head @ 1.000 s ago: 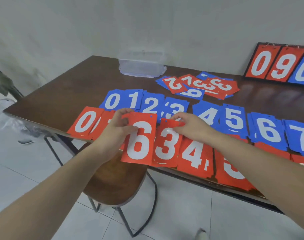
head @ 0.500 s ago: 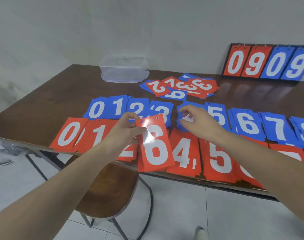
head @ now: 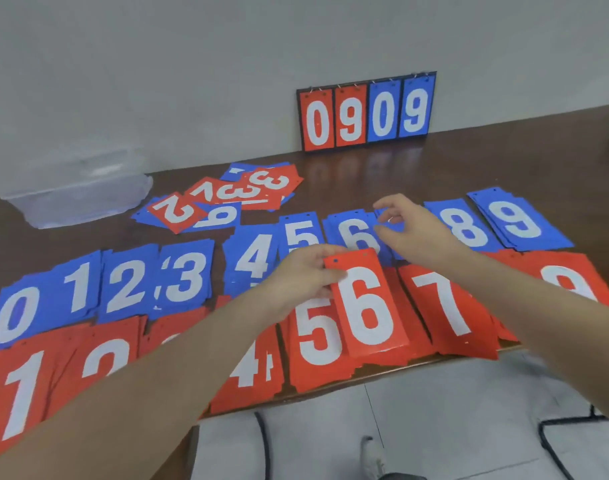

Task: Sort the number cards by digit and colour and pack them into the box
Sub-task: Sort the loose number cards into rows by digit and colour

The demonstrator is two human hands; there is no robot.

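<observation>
Most cards already lie sorted in blue and red rows near the worktop's front edge, the left hand (head: 308,271) pinching a red 6 card (head: 365,306) above its pile, the right hand (head: 410,230) loosely open and empty, while a mixed heap (head: 227,199) and the empty box (head: 78,195) wait toward the back edge.

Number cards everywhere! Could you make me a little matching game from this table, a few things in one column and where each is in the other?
Things:
1. red 6 card
2. clear plastic box
3. flip scoreboard
4. unsorted pile

Places:
A. standing against the wall
B. far left of the table
C. pinched in the left hand
D. beyond the blue row, near the box

Pairs: 1-C, 2-B, 3-A, 4-D
</observation>
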